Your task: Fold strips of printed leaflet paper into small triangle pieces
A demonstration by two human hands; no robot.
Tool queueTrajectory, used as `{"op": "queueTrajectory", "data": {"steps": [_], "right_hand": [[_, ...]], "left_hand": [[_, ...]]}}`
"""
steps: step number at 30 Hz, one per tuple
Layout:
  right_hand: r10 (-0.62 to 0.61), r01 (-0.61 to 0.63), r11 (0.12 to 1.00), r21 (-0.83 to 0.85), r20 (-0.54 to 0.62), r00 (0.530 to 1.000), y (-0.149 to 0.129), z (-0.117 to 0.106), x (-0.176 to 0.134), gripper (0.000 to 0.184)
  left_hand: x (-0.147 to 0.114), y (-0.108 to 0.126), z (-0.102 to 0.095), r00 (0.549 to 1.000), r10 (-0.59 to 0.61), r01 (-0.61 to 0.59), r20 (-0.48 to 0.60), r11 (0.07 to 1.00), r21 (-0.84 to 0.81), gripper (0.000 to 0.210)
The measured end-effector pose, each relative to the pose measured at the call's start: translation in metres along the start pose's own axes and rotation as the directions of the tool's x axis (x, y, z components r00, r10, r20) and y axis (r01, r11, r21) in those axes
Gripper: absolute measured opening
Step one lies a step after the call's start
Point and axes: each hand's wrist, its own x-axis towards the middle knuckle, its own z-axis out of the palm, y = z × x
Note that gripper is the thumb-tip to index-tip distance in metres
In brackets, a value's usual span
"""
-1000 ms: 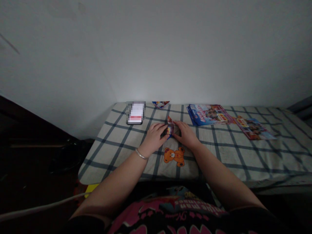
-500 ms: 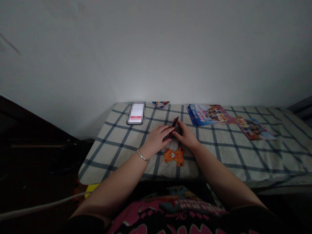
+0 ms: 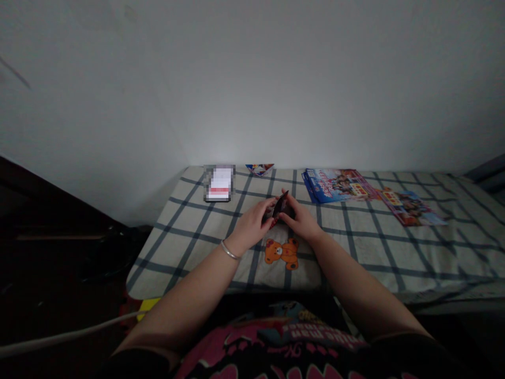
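Observation:
Between my two hands is a small dark folded paper, with a flap standing up and some red along its lower edge. My left hand grips its left side, thumb in front and fingers behind. The right side is pinched by my right hand, its thumb pressed near the middle fold. Both hands rest just above the checked cloth, behind an orange bear picture on it. Farther back lies a colourful folded paper triangle.
A phone with a lit, blurred screen lies at the back left. To the right are a stack of printed leaflets and another leaflet. The checked cloth covers the table, which meets a wall. A pale cable runs at lower left.
My left fingers have drawn back from across the folded paper, and its sides are now spread wider with more of the inside and red edge showing. The right hand has barely moved.

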Motion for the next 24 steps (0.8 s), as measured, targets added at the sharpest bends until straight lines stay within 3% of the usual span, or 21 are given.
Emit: {"op": "queueTrajectory", "data": {"steps": [7,18,24], "right_hand": [[-0.042,0.042,0.999,-0.004,0.044,0.998,0.005,0.001,-0.001,0.069],[-0.065,0.065,0.997,-0.033,0.001,0.998,0.01,0.004,0.0,0.055],[-0.088,0.087,0.994,-0.072,-0.012,0.996,0.01,0.002,0.001,0.047]], "left_hand": [[0.001,-0.002,-0.002,1.0,-0.031,0.031,-0.004,1.0,0.003,0.062],[0.004,-0.01,-0.003,0.999,-0.044,0.045,0.018,0.998,-0.051,0.046],[0.005,-0.012,-0.004,0.997,-0.068,0.067,-0.036,0.997,-0.032,0.036]]}}
